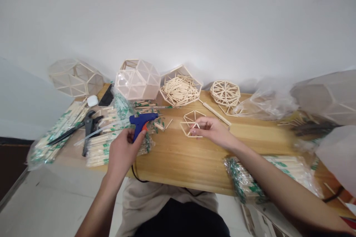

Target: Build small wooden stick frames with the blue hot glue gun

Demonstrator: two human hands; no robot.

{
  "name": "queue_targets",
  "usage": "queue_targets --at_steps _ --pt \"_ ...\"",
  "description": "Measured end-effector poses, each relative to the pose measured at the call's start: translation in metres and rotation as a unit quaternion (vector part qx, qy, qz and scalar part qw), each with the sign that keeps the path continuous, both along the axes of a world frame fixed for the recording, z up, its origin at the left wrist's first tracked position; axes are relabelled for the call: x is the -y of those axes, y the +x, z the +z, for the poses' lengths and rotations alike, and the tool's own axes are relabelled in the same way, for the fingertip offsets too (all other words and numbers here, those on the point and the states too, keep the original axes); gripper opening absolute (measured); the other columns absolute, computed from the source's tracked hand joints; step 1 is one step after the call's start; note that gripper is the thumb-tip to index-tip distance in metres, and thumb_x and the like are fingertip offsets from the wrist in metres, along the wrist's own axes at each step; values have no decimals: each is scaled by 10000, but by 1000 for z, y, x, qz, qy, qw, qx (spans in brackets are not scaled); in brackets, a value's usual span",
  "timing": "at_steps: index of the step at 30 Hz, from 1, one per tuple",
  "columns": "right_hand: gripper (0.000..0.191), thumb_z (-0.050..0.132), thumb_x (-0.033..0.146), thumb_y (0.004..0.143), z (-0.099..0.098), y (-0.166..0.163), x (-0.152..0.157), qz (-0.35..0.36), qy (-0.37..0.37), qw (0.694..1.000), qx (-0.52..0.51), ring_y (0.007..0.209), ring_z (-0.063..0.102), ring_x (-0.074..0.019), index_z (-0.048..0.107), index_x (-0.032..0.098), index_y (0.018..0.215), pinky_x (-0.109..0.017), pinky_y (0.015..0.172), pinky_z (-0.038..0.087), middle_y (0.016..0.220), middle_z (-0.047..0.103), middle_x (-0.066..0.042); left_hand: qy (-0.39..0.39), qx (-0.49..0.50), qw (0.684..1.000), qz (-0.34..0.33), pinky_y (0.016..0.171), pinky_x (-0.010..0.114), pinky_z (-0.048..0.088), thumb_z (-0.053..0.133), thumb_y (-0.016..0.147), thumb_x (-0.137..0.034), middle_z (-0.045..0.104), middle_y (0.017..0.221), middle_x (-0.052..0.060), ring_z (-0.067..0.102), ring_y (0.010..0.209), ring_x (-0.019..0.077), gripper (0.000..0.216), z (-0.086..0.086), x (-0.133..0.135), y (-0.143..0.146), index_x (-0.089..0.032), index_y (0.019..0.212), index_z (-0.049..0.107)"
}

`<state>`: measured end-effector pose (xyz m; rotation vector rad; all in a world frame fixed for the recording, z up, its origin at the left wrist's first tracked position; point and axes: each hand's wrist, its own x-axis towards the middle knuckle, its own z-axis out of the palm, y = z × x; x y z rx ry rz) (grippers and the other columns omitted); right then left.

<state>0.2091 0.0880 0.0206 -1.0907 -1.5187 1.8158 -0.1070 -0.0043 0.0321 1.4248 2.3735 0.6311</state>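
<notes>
A blue hot glue gun [143, 119] with an orange trigger is gripped in my left hand [125, 147], its nozzle pointing right. A translucent glue stick [102, 132] sticks out behind it. My right hand [208, 130] pinches a small frame of wooden sticks [187, 129] by its right side, just over the table. A similar stick frame [194, 114] shows right behind it; whether the two are joined I cannot tell. One short loose stick [169, 123] lies between the glue gun and the frame.
Along the wall stand panelled polyhedra [139, 79], an open one full of short sticks [182, 88] and a stick ball [226, 93]. Pliers-like cutters [88, 127] lie left among bagged chopsticks [59, 129]. Another chopstick bag [289, 172] sits under my right forearm on the wooden table [178, 166].
</notes>
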Motion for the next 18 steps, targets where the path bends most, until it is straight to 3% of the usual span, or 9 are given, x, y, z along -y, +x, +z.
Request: queue_targets --at_steps 3,7,12,18 --pt "446 916 551 753 0 1 -1 -14 -6 1000 -11 796 735 -168 739 184 935 -302 757 570 863 786 -23 64 89 994 -9 606 294 375 683 859 -627 550 654 -43 515 619 176 403 -4 4 -4 -247 827 550" --pt "450 927 543 742 2 1 -2 -27 -8 999 -15 791 740 -167 749 177 935 -300 759 567 863 799 -31 140 197 970 -34 594 278 418 714 879 -510 565 765 -44 541 650 154 327 -5 6 -5 -243 926 531" --pt "426 949 520 738 6 1 -1 -21 -7 1000 -18 777 743 -166 756 187 921 -285 741 564 856 810 -35 154 289 945 -20 534 284 484 779 828 -413 633 721 -47 623 575 170 345 0 -1 4 -248 989 523" --pt "371 945 471 778 8 2 3 54 -35 995 -72 823 765 -164 756 183 917 -281 769 583 901 819 -44 160 397 904 -14 444 267 455 779 734 -307 654 599 -69 578 407 152 376 3 -11 19 -263 918 454"
